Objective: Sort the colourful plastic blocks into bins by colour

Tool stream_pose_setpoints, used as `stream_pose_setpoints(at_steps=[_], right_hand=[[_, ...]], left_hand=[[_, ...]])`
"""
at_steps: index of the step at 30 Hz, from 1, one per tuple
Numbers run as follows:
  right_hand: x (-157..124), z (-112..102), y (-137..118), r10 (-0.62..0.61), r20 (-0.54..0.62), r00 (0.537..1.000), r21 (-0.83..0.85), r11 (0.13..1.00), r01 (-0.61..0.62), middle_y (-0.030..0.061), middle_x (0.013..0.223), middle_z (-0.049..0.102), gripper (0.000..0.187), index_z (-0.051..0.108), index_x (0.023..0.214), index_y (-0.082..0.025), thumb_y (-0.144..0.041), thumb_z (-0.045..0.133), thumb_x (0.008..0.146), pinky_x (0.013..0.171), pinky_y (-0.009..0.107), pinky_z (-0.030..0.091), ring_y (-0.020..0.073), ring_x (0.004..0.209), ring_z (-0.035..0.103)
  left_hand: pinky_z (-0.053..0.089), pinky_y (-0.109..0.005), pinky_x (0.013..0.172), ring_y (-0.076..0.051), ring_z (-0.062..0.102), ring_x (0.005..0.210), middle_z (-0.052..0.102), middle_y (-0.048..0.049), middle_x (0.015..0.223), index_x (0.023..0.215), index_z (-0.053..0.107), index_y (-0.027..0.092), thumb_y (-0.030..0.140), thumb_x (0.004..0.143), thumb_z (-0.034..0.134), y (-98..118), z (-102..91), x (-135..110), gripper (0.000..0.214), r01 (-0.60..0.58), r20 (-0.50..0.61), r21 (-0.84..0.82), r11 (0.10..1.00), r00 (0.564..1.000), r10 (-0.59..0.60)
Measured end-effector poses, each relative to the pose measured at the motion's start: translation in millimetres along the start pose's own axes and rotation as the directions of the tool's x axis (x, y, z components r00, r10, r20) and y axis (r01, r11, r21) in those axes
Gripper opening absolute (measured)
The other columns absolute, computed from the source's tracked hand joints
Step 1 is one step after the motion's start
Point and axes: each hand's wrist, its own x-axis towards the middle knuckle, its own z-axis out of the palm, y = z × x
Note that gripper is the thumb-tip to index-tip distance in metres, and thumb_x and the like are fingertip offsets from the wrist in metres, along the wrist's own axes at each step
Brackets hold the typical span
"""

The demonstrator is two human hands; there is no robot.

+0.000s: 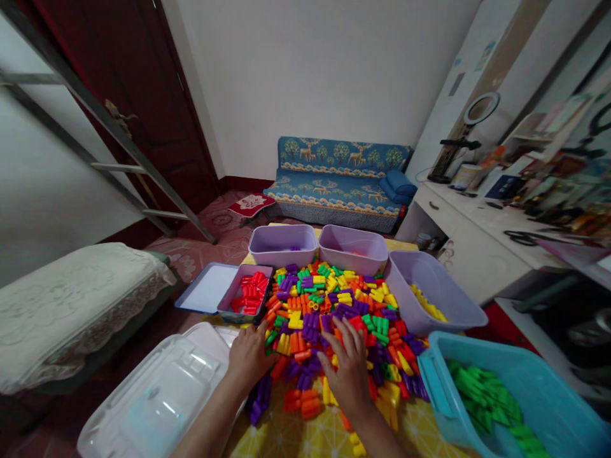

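A heap of small plastic tube pieces [334, 305] in red, orange, yellow, green and purple covers a table with a yellow patterned cloth [296, 439]. My left hand [249, 355] lies on the heap's near left edge, fingers curled over pieces; whether it grips one is hidden. My right hand [348, 366] rests palm down on the middle of the heap with fingers spread. A small tray [248, 294] to the left holds red pieces.
Two lilac tubs [283, 245] [353, 248] stand at the far edge. A lilac tub [436, 292] on the right holds yellow pieces, a blue tub [506, 394] green ones. A clear lidded box [157, 394] sits near left. A sofa, ladder, bed and desk surround.
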Motion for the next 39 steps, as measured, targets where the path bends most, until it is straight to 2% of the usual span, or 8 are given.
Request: stream_pose_setpoints(at_steps=[5,9,16,20,25,30,35,39], right_hand=[[-35,13,-32,-0.138,0.31,0.941,0.165,0.982,0.09,0.0008,0.153,0.033,0.062,0.051,0.131,-0.033,-0.029,0.071,0.073,0.114,0.055,0.025,0.0282,0.143,0.022],[-59,31,-35,-0.169,0.406,0.898,0.161,0.981,0.112,-0.0019,0.159,0.021,0.075,0.041,0.14,-0.036,-0.029,0.071,0.072,0.115,0.059,0.02,0.0291,0.146,0.013],[-53,39,-26,-0.044,0.266,0.963,0.023,0.999,0.04,0.0028,0.159,0.018,0.072,0.048,0.135,-0.032,-0.005,0.059,0.07,0.112,0.053,0.03,0.0287,0.145,0.018],[-42,35,-24,-0.037,0.212,0.977,0.036,0.999,0.03,0.0053,0.159,0.02,0.067,0.051,0.133,-0.03,-0.007,0.059,0.072,0.111,0.053,0.031,0.0304,0.144,0.021],[-18,25,-16,0.002,0.114,0.993,0.023,1.0,-0.004,0.0089,0.156,0.026,0.047,0.057,0.126,-0.024,-0.017,0.059,0.08,0.112,0.052,0.031,0.0306,0.142,0.024],[22,10,8,0.06,-0.004,0.998,0.013,0.998,-0.06,0.0084,0.152,0.032,0.043,0.059,0.122,-0.023,-0.01,0.051,0.082,0.111,0.053,0.032,0.0288,0.141,0.027],[25,6,-10,0.072,-0.108,0.992,0.125,0.99,-0.058,0.0102,0.138,0.048,0.039,0.056,0.123,-0.023,-0.013,0.045,0.087,0.108,0.05,0.036,0.0255,0.132,0.038],[-7,19,-53,-0.229,0.212,0.95,0.292,0.943,0.162,0.0067,0.129,0.057,0.042,0.054,0.127,-0.025,-0.022,0.053,0.085,0.11,0.046,0.033,0.0239,0.128,0.043]], left_hand=[[0.04,-0.044,0.094,-0.034,0.058,0.11,0.064,-0.0186,0.113,0.139,0.041,0.013,0.044,0.071,0.066,2,10.7,6,0.078,0.008,-0.079,-0.034,0.999,0.997,-0.011],[0.042,-0.041,0.094,-0.031,0.06,0.108,0.063,-0.0149,0.114,0.139,0.039,0.017,0.031,0.068,0.068,2,17.1,9,0.078,-0.057,-0.084,-0.09,0.994,0.995,0.05],[0.046,-0.039,0.096,-0.028,0.058,0.117,0.058,-0.016,0.127,0.141,0.036,0.019,0.014,0.07,0.059,19,40.8,8,0.075,-0.19,-0.159,-0.343,0.92,0.977,0.142],[0.042,-0.043,0.104,-0.027,0.053,0.124,0.056,-0.0134,0.133,0.14,0.04,0.02,0.012,0.067,0.06,29,49.2,16,0.076,-0.234,-0.206,-0.602,0.763,0.969,0.135],[0.047,-0.04,0.1,-0.024,0.058,0.118,0.058,-0.0102,0.133,0.146,0.031,0.017,0.023,0.075,0.063,43,33.7,28,0.079,-0.2,-0.108,-0.882,0.428,0.967,0.23],[0.049,-0.038,0.098,-0.025,0.05,0.128,0.046,-0.0098,0.146,0.15,0.028,0.023,0.026,0.079,0.064,63,3.3,37,0.079,-0.298,-0.201,-0.913,0.279,0.923,0.327],[0.051,-0.04,0.096,-0.027,0.049,0.13,0.054,-0.0101,0.139,0.137,0.05,0.023,0.031,0.082,0.061,54,-18.4,42,0.057,-0.329,-0.222,-0.888,0.321,0.918,0.327],[0.048,-0.043,0.1,-0.026,0.057,0.12,0.063,-0.0103,0.128,0.125,0.061,0.017,0.034,0.082,0.057,27,-20.6,40,0.047,-0.325,-0.261,-0.807,0.493,0.945,0.195]])
